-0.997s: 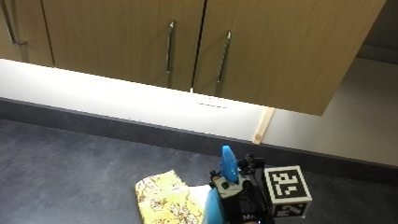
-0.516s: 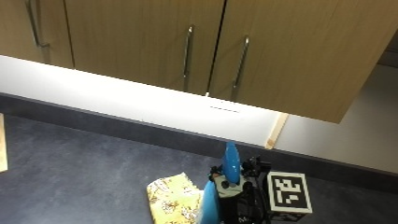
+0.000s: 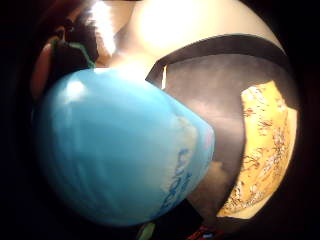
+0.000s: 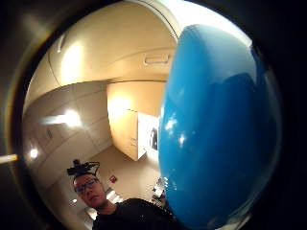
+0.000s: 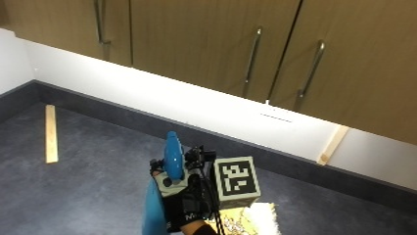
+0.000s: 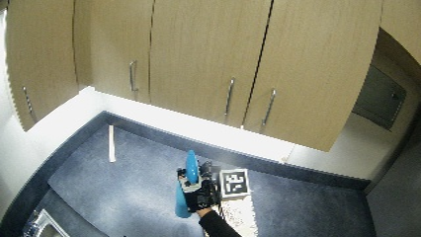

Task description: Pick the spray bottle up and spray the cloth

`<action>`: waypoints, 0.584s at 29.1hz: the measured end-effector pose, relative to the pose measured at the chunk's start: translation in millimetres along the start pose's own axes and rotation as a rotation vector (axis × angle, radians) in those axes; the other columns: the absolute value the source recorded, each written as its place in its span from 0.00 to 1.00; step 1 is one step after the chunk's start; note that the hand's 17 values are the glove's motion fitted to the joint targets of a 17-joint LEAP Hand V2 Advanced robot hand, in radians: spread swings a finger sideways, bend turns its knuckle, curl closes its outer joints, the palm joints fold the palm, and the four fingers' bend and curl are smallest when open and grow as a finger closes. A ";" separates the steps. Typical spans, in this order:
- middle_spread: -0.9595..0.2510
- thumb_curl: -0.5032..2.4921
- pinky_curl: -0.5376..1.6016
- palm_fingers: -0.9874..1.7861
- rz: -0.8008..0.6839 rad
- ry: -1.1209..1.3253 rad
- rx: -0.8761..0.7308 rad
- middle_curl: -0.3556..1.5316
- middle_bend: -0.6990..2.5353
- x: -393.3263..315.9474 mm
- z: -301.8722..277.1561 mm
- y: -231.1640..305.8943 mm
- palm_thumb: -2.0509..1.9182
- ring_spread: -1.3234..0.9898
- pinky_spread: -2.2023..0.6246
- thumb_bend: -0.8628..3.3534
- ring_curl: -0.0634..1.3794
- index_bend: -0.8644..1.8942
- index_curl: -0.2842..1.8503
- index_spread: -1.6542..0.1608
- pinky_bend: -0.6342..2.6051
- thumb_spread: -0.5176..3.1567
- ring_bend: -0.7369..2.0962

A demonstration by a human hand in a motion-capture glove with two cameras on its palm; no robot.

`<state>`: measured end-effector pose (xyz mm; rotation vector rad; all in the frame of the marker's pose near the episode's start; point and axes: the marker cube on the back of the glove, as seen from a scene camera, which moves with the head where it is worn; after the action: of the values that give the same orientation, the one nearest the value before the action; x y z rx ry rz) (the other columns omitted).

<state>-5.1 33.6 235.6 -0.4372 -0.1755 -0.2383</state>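
Far left of the bottle, a thin wooden strip (image 5: 50,133) lying flat on the dark counter (image 5: 98,186), near the wall. Next along, the blue bottle (image 5: 171,161) itself, raised off the counter and upright, its nozzle end topmost and its body dropping away below the glove. Wrapped round the bottle's neck, the gloved right hand (image 5: 186,196), fingers curled about it: grip closed on the bottle. Confirmed in the palm views, with the blue body (image 3: 120,160) filling much of each and sitting close against the palm.

Just right of the bottle and lower, the yellow patterned cloth (image 5: 251,220) flat on the counter, only its upper edge showing in the outside view; seen more fully beside the bottle in the little-finger view (image 3: 265,150). Bottle and cloth apart, not touching. Above and behind the bottle, wooden cupboard doors (image 5: 215,44) with metal handles.

Step in hand, by judgement: pick-up done, bottle held in the air, spraying not yet begun. No wet patch visible on the cloth. Next move likely calls for turning the nozzle toward the cloth on the bottle's right, tilting it down over the fabric, then squeezing the trigger. Cannot tell which way the nozzle faces now.
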 end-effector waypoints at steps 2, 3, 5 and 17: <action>0.80 0.42 0.40 0.76 -0.003 0.000 -0.013 0.49 0.34 5.0 1.3 -0.5 0.82 0.56 0.81 0.20 0.37 0.43 0.44 0.82 0.25 0.29 0.37; 0.81 0.42 0.40 0.76 0.002 0.003 -0.015 0.49 0.34 8.7 1.0 -0.2 0.82 0.56 0.81 0.20 0.37 0.43 0.44 0.82 0.24 0.29 0.37; 0.81 0.42 0.40 0.76 0.018 0.019 -0.019 0.49 0.34 19.6 -0.2 1.5 0.82 0.56 0.81 0.20 0.37 0.43 0.44 0.82 0.24 0.29 0.37; 0.81 0.42 0.38 0.73 0.124 0.093 -0.003 0.49 0.34 93.5 1.0 20.3 0.82 0.55 0.80 0.20 0.37 0.44 0.45 0.82 0.23 0.31 0.36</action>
<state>89.7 34.1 248.8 -0.4370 -0.0565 -0.1366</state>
